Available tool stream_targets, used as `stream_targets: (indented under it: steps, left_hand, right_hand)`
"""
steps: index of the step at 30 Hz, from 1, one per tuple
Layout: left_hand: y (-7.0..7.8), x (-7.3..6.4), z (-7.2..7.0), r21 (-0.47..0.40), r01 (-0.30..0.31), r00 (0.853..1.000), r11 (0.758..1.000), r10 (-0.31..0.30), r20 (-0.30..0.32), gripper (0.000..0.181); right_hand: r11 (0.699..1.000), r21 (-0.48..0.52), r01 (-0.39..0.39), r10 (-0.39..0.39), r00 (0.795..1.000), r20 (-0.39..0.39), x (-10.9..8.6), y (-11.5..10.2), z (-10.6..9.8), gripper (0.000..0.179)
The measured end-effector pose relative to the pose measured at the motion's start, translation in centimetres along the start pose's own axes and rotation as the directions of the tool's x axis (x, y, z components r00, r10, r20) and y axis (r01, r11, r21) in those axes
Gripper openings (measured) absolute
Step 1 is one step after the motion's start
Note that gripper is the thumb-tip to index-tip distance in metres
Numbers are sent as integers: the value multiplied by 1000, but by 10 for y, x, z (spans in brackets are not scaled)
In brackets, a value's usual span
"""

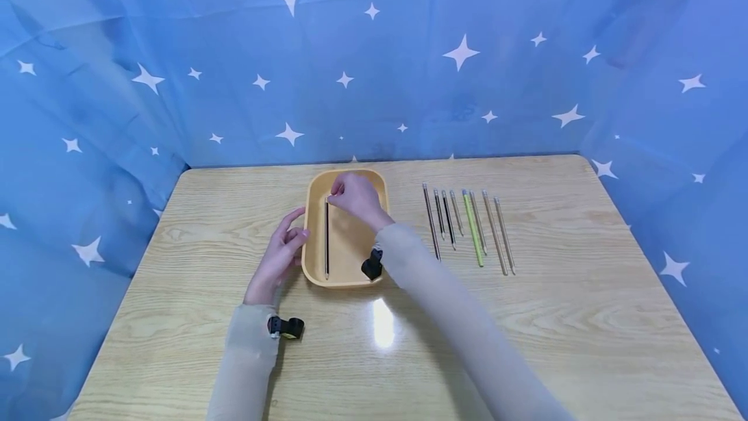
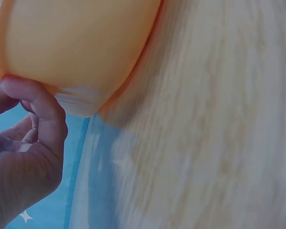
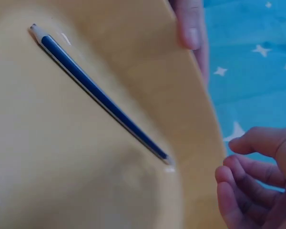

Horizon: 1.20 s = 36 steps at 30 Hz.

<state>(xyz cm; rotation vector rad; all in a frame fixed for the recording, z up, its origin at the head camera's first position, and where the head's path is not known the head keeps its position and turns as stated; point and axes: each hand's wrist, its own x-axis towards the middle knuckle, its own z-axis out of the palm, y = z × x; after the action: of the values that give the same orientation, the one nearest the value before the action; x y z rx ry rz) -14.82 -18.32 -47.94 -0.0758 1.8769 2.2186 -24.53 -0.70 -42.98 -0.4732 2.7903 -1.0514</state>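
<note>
A dark pencil (image 1: pixel 326 242) lies lengthwise along the left side of the yellow plastic tray (image 1: pixel 350 249). In the right wrist view the pencil (image 3: pixel 100 95) rests on the tray floor, apart from the fingers. My right hand (image 1: pixel 355 196) hovers over the tray's far part, near the pencil's far end. Its fingers (image 3: pixel 238 171) are loosely bent around nothing. At the tray's left side, my left hand (image 1: pixel 280 252) touches the rim from outside with its fingertips. In the left wrist view a fingertip (image 2: pixel 14 86) of that hand meets the tray's edge.
To the right of the tray, several pencils lie in a loose row, among them a lime-green pencil (image 1: pixel 473 229) and dark pencils (image 1: pixel 432 223). All stand on a wood-grain table (image 1: pixel 555 343). A blue star-patterned cloth (image 1: pixel 397 83) hangs behind and at the sides.
</note>
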Motion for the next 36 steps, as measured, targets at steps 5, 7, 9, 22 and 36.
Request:
stream_targets:
  steps: [5,7,9,22,36]
  left_hand:
    - [-2,0,0,9,-13,1000,1000,13,-12,51]
    - [-2,0,1,19,-21,1000,1000,21,-18,51]
    - [-3,0,1,27,-25,999,999,25,-23,51]
    - [16,-8,12,22,-10,1000,1000,11,-18,51]
    - [16,-8,11,45,-12,1000,999,13,-21,51]
  right_hand:
    - [998,24,-61,60,997,46,6,3,16,10]
    - [996,9,-86,85,995,60,8,4,21,10]
    - [994,-3,-112,112,991,76,8,6,26,11]
    - [968,-157,-194,209,974,85,14,5,46,26]
    - [956,-219,-193,203,979,21,13,5,49,25]
